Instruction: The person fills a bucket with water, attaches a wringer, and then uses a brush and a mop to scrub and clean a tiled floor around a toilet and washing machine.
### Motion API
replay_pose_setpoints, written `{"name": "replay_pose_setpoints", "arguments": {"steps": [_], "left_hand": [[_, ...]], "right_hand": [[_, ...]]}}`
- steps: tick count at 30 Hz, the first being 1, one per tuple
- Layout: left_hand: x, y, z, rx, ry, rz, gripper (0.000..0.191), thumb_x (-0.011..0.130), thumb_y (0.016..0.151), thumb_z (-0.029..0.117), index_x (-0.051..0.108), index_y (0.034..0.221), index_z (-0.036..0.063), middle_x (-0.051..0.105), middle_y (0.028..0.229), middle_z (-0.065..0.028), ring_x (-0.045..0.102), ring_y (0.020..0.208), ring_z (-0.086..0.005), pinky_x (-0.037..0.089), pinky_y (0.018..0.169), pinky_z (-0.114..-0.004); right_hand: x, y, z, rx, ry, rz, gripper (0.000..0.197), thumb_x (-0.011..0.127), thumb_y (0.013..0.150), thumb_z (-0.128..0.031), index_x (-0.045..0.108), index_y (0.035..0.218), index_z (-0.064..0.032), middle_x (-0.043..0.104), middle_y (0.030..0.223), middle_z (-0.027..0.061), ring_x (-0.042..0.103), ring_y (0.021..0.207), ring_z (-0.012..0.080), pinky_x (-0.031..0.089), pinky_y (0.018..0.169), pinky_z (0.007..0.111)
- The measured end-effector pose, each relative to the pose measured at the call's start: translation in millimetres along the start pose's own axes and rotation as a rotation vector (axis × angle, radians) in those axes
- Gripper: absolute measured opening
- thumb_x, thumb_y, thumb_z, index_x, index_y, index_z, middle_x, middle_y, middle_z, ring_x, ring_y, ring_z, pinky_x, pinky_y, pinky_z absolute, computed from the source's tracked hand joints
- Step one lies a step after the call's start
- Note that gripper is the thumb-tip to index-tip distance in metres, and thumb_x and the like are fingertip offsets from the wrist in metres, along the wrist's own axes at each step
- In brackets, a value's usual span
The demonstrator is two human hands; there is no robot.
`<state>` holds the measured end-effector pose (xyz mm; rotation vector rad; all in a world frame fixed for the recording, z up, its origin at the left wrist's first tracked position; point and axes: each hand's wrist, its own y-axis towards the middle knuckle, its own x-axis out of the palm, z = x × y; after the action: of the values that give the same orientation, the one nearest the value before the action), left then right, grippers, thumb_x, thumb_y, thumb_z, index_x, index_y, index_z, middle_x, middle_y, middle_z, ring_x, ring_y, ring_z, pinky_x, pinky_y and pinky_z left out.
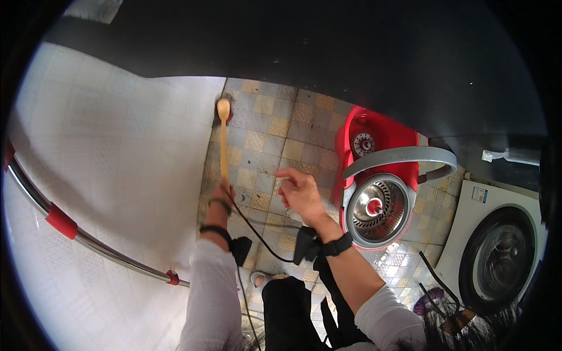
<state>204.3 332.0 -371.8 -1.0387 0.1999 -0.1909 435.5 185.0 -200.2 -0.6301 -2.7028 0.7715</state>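
Note:
My left hand [225, 193] grips the lower end of a long-handled wooden brush [224, 145]. Its rounded head lies at the far end of the floor, against the foot of the white wall [118, 131]; the bristles are mostly hidden beneath, amid a dark patch. Over the tiled floor [263, 153] hovers my right hand [300, 191], holding nothing, its index finger stretched out and the other fingers loosely curled. Right of that hand stands a red spin-mop bucket [344, 145] with a steel wringer basket [388, 210] and a raised grey handle [399, 155].
A dark panel [307, 48] spans the far side. The white washing machine [452, 219] with a round black door is at right. A chrome pole [116, 256] with red fittings runs along the left. Black cable [259, 237] hangs between my wrists. Something purple [426, 300] lies lower right.

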Motion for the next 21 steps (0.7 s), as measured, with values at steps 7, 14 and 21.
{"name": "replay_pose_setpoints", "arguments": {"steps": [7, 14, 21], "left_hand": [[-24, -73, -85, -0.088, -0.296, 0.263, 0.039, 0.05, 0.085, 0.044, 0.047, 0.065, 0.0116, 0.045, 0.052, -0.002, 0.038, 0.038, -0.0147, 0.029, 0.034, -0.027], [33, -42, -15, -0.209, -0.003, 0.258, 0.042, 0.044, 0.086, 0.046, 0.041, 0.064, 0.0106, 0.036, 0.047, -0.0008, 0.032, 0.033, -0.0125, 0.024, 0.03, -0.028], [50, -33, 10, -0.139, 0.04, 0.041, 0.043, 0.046, 0.084, 0.049, 0.041, 0.065, 0.0107, 0.038, 0.047, -0.0002, 0.034, 0.034, -0.0118, 0.025, 0.029, -0.026]], "right_hand": [[-23, -28, 20, 0.103, 0.092, 0.108, 0.023, 0.043, 0.081, -0.003, 0.056, 0.099, 0.0008, 0.054, 0.065, 0.0066, 0.047, 0.048, 0.0097, 0.04, 0.044, 0.024], [-7, -11, 19, -0.133, -0.133, -0.002, 0.023, 0.042, 0.081, -0.002, 0.055, 0.099, 0.0027, 0.055, 0.064, 0.006, 0.047, 0.046, 0.0082, 0.038, 0.041, 0.024], [-13, -17, 3, 0.055, 0.115, 0.029, 0.023, 0.042, 0.081, -0.002, 0.056, 0.099, 0.0025, 0.055, 0.066, 0.0057, 0.048, 0.049, 0.0084, 0.041, 0.044, 0.022]]}}
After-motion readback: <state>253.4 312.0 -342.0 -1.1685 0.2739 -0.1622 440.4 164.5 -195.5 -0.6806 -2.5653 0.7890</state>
